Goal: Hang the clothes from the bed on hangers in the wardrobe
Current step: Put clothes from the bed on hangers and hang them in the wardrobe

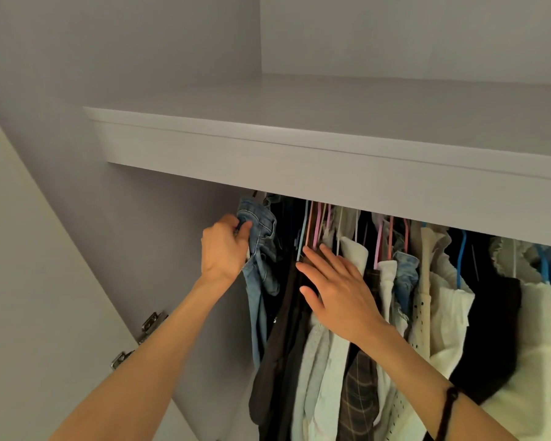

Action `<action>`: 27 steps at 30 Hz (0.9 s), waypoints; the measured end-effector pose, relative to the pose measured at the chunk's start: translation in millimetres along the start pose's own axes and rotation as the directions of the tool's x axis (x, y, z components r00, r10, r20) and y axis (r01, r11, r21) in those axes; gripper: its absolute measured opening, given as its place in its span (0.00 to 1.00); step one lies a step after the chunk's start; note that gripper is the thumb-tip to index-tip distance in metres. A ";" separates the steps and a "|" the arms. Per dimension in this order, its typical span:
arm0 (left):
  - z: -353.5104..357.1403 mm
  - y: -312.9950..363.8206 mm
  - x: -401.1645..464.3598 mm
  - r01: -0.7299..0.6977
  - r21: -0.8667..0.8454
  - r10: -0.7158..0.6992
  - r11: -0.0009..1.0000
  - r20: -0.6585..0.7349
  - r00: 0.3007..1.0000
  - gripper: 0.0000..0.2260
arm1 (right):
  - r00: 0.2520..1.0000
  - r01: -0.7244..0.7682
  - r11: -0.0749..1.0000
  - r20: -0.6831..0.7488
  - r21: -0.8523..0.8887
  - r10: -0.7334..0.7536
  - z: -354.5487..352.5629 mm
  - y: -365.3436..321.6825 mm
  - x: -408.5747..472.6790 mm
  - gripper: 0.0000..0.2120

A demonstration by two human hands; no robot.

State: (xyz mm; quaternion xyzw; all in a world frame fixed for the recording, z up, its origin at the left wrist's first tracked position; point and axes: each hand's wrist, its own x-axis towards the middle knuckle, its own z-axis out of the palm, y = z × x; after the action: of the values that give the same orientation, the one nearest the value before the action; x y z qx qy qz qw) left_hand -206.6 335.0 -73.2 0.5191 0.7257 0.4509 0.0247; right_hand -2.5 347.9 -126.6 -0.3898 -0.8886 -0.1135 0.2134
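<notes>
**Wardrobe rail, far left end: jeans going up**

Left hand [225, 249]: fingers clenched round bunched jeans [261, 246], raised under the shelf [299, 154], at the left end of the rail. Right hand [334, 288]: fingers straight, pressing hung clothes [427, 297] and pastel hangers [315, 227] rightward. Many garments already hung. Jeans seemingly not yet settled; bed out of view, remainder unknown.

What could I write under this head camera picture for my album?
Left hand grips denim jeans at the wardrobe's left end; right hand presses flat against hanging clothes.
</notes>
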 end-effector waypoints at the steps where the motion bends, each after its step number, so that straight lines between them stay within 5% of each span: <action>1: -6.1 1.1 0.3 -0.011 -0.006 0.011 1.000 -0.009 1.000 0.20 | 1.000 0.003 1.000 0.007 0.006 -0.003 1.1 -0.9 1.2 0.21; 6: -29.1 -7.0 -25.6 -0.039 0.002 0.039 0.999 -0.015 0.999 0.17 | 0.998 -0.042 0.993 0.059 0.113 0.035 2.7 -13.2 10.8 0.23; 11: -43.5 -32.2 -76.5 -0.033 0.034 0.032 0.999 0.020 0.999 0.17 | 0.974 -0.196 0.830 0.006 0.523 0.227 -17.7 -53.0 29.4 0.17; 14: -54.5 -40.2 -101.0 0.003 0.031 -0.004 1.000 0.049 0.999 0.17 | 0.895 -0.425 0.462 0.286 0.779 0.341 -33.9 -89.2 54.6 0.21; 16: -62.6 -44.3 -115.3 0.011 0.022 -0.012 1.000 0.045 0.999 0.17 | 0.787 -0.559 0.036 0.515 0.829 0.340 -40.7 -112.9 71.0 0.21; 18: -72.7 -49.6 -127.9 -0.003 0.032 0.001 0.999 0.044 0.999 0.18 | 0.714 -0.542 -0.336 0.633 0.770 0.299 -46.7 -133.2 78.5 0.16; 20: -83.8 -58.6 -138.9 0.005 0.032 -0.007 0.999 0.058 0.998 0.17 | 0.673 -0.522 -0.492 0.691 0.697 0.264 -49.3 -148.7 78.3 0.06; 27: -118.7 -73.1 -181.6 -0.035 0.103 0.005 0.994 0.278 0.960 0.13 | 0.632 -0.624 -0.366 0.721 0.690 0.283 -42.8 -183.7 35.2 0.06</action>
State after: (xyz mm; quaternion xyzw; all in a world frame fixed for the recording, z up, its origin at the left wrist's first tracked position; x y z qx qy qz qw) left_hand -236.3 115.5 -131.1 0.5851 0.7329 0.3343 0.0938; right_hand -147.5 231.7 -78.8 -0.4411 -0.4352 0.7086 0.3377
